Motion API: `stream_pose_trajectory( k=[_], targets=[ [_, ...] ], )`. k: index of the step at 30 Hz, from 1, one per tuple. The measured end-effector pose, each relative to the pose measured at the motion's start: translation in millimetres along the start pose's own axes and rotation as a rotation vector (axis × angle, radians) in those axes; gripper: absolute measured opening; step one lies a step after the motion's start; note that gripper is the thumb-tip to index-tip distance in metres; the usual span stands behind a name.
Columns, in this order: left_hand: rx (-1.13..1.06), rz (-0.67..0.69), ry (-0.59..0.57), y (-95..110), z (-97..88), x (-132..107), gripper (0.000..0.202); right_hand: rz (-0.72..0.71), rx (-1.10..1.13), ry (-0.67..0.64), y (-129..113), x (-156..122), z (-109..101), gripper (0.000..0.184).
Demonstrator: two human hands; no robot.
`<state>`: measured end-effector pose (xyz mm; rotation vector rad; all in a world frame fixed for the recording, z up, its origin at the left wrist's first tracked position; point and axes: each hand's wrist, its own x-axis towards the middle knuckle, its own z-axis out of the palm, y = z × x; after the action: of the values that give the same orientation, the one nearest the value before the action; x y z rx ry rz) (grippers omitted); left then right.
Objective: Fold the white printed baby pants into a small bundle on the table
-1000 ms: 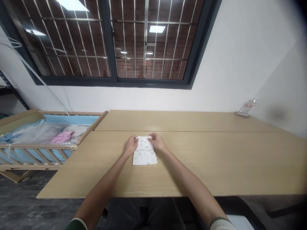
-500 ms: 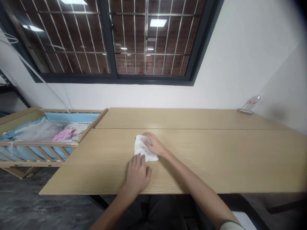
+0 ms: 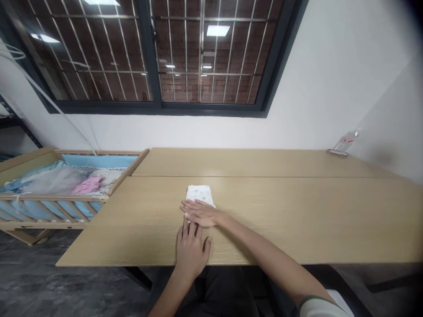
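Observation:
A small white folded cloth (image 3: 200, 193) with a faint print lies flat on the wooden table (image 3: 280, 220). Across its near part rests my right hand (image 3: 200, 213), palm down with the fingers stretched to the left. That hand covers the cloth's lower half. Just below it, my left hand (image 3: 192, 250) lies on the tabletop with its fingers spread and pointing away from me. Its fingertips reach the near edge of the cloth, by my right hand; whether they touch the cloth I cannot tell.
On the left stands a wooden crib (image 3: 66, 204) with blue lining, a pink cloth (image 3: 88, 185) and other bedding inside. A clear bottle-like thing (image 3: 345, 143) leans at the table's far right corner. Behind the table is a wall with a barred window (image 3: 211, 53).
My right hand has moved from the cloth's upper right edge down over its near part and flattened out. My left hand has slid slightly toward me, its fingers more spread.

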<state>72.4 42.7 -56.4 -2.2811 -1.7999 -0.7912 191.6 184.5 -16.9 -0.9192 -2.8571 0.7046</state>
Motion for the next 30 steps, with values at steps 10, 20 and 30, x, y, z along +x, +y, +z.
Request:
stream_pose_trajectory(
  k=[10, 20, 30],
  targets=[
    [0.002, 0.008, -0.008, -5, 0.3, 0, 0.052, 0.063, -0.153, 0.12, 61, 27, -24, 0.065],
    [0.034, 0.051, -0.034, -8, -2.3, 6, 0.047, 0.053, -0.191, 0.264, 67, 27, -23, 0.065],
    [-0.09, 0.145, -0.175, -66, -6.9, 42, 0.025, 0.108, -0.023, 0.419, 27, -43, -38, 0.035]
  ],
)
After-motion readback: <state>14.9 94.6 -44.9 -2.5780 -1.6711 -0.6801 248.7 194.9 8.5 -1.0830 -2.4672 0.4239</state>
